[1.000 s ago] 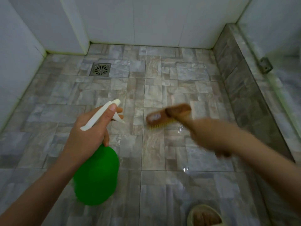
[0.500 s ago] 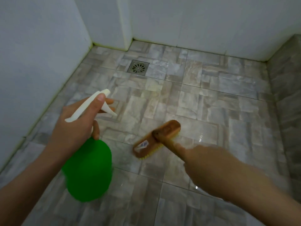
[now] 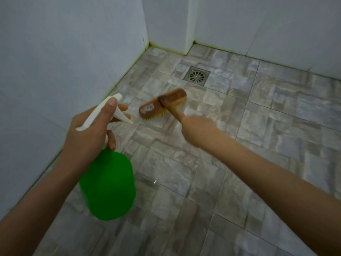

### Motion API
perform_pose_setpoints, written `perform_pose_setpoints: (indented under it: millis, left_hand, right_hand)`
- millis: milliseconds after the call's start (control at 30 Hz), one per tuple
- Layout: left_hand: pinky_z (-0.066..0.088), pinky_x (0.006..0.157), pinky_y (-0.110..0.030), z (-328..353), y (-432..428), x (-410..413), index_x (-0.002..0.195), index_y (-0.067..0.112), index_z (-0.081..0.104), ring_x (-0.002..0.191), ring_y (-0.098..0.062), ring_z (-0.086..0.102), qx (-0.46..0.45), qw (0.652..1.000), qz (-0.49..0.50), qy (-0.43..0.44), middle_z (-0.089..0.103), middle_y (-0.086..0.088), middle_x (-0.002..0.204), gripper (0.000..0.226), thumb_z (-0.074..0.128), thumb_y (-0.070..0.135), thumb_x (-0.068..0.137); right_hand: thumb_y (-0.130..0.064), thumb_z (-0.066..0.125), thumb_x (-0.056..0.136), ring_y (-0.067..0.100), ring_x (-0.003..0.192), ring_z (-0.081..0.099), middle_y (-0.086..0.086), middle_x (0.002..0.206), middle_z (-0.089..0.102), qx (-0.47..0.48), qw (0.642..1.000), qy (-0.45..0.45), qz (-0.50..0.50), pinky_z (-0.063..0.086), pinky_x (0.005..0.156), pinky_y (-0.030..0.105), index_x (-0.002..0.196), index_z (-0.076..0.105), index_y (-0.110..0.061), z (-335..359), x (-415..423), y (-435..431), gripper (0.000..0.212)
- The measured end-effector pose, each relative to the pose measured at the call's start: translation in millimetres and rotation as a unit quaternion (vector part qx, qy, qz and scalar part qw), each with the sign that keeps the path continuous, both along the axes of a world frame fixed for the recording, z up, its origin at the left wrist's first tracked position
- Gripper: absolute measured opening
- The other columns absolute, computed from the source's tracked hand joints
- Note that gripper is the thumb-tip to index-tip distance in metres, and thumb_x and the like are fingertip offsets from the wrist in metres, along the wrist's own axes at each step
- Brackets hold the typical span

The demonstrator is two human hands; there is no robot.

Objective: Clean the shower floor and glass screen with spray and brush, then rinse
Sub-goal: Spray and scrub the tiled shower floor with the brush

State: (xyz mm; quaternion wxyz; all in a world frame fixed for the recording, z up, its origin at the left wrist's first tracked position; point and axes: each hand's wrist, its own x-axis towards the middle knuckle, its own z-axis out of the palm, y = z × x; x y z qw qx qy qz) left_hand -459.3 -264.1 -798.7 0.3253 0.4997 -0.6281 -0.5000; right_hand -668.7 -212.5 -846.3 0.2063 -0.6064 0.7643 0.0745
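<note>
The left hand point(image 3: 88, 137) is gripping the neck of the green spray bottle point(image 3: 108, 185), thumb lying along its white trigger head, holding it above the floor near the left wall point(image 3: 64, 61). The right hand point(image 3: 197, 130) is clasping the wooden handle of the brush point(image 3: 162, 104), whose yellow bristles are pressing on the tiled shower floor point(image 3: 258, 145), just short of the metal drain point(image 3: 197, 76).

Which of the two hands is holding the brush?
The right hand, gripping the wooden brush by its handle, bristles down on the floor tiles. The left hand holds the green spray bottle instead.
</note>
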Motion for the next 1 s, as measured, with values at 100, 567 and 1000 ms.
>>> perform_pose_setpoints:
  millis: [100,567,1000]
  left_hand:
    - [0.043,0.043,-0.024,-1,-6,7,0.083,0.045,0.076,0.036,-0.016,0.046,-0.002,1.000,0.024,0.017,0.077,0.007,0.099,0.025,0.054,0.049,0.094]
    - [0.045,0.045,-0.024,-12,-36,24,0.115,0.024,0.071,0.036,-0.013,0.044,-0.004,0.995,0.084,0.056,0.076,-0.002,0.104,0.066,0.059,0.074,0.074]
    - [0.046,0.054,-0.034,-11,-45,18,0.090,0.035,0.076,0.035,-0.016,0.045,-0.011,0.994,0.106,0.021,0.077,0.003,0.099,0.028,0.052,0.050,0.095]
  right_hand:
    - [0.000,0.040,0.091,0.017,0.044,0.051,0.012,0.097,0.055,0.047,0.998,-0.036,0.007,0.041,0.034,0.024,0.150,0.019,-0.030,20,-10,-16,0.070]
    - [-0.003,0.044,0.094,0.028,0.090,0.060,0.016,0.141,0.043,0.023,0.999,-0.016,0.023,0.044,0.061,0.034,0.154,0.010,-0.025,7,6,-97,0.072]
    - [-0.001,0.041,0.094,0.033,0.110,0.057,0.019,0.140,0.043,-0.012,0.999,0.041,0.003,0.049,0.086,0.041,0.151,0.021,-0.025,-6,-23,-162,0.065]
